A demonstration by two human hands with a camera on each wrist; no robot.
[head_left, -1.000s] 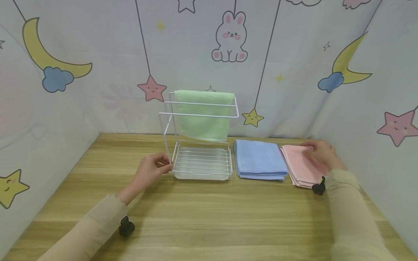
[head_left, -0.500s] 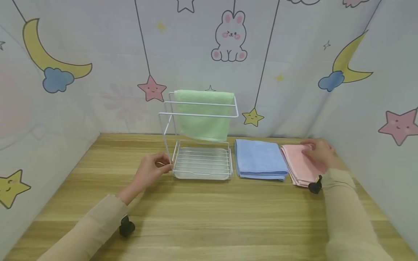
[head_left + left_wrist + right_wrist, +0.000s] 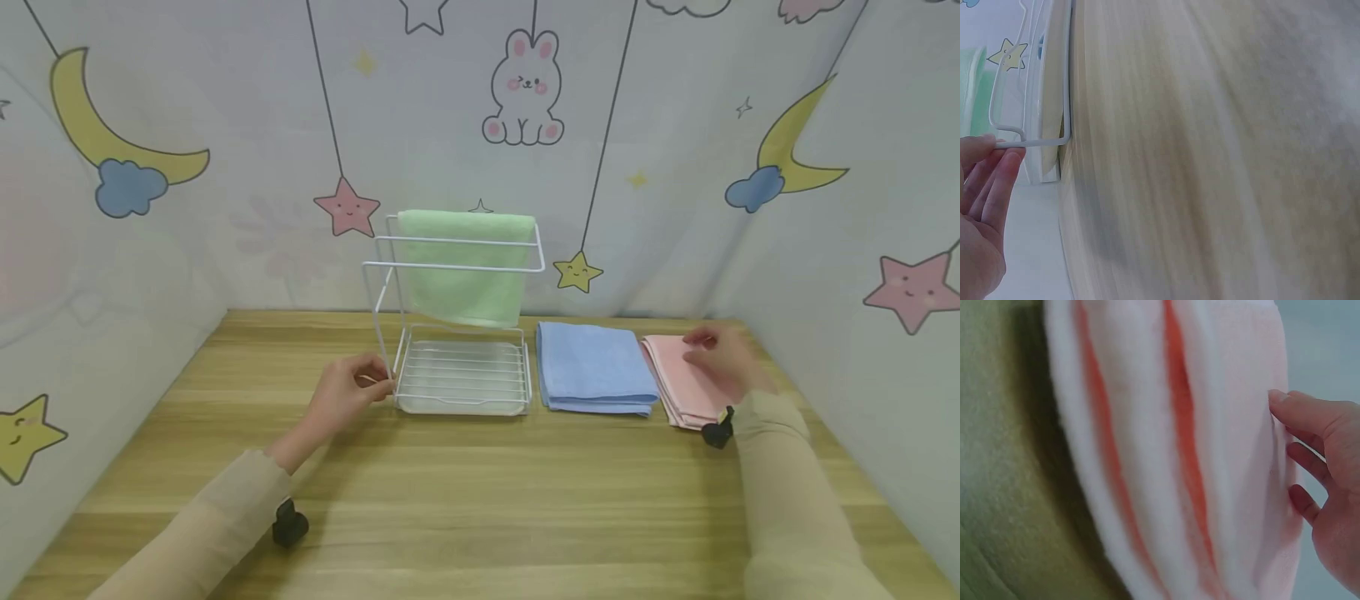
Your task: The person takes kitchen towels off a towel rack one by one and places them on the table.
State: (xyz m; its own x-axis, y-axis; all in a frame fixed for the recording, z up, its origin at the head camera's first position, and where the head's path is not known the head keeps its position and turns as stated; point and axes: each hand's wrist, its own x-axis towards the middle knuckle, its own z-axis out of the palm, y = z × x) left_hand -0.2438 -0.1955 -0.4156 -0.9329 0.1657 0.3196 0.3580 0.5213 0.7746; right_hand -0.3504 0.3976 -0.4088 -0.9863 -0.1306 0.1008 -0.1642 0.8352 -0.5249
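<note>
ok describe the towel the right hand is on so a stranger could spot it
On the wooden table, right of the white wire rack, two folded towels lie side by side. It is the pink towel, farthest right under the right hand; its neighbour, the blue towel, sits nearer the rack.

— Type of premises?
— Staged recording booth: wooden table point(image 3: 480, 500) enclosed on 3 sides by a nursery-print fabric backdrop point(image 3: 225, 167) of moons, stars and 1 rabbit point(image 3: 523, 87).

towels: three, one green point(image 3: 467, 267), one blue point(image 3: 592, 367), one pink point(image 3: 678, 379)
wire racks: one point(image 3: 457, 333)
hands: two, left point(image 3: 345, 396) and right point(image 3: 716, 358)
tables: one point(image 3: 480, 500)
wrist cameras: two, one under each sleeve
</note>
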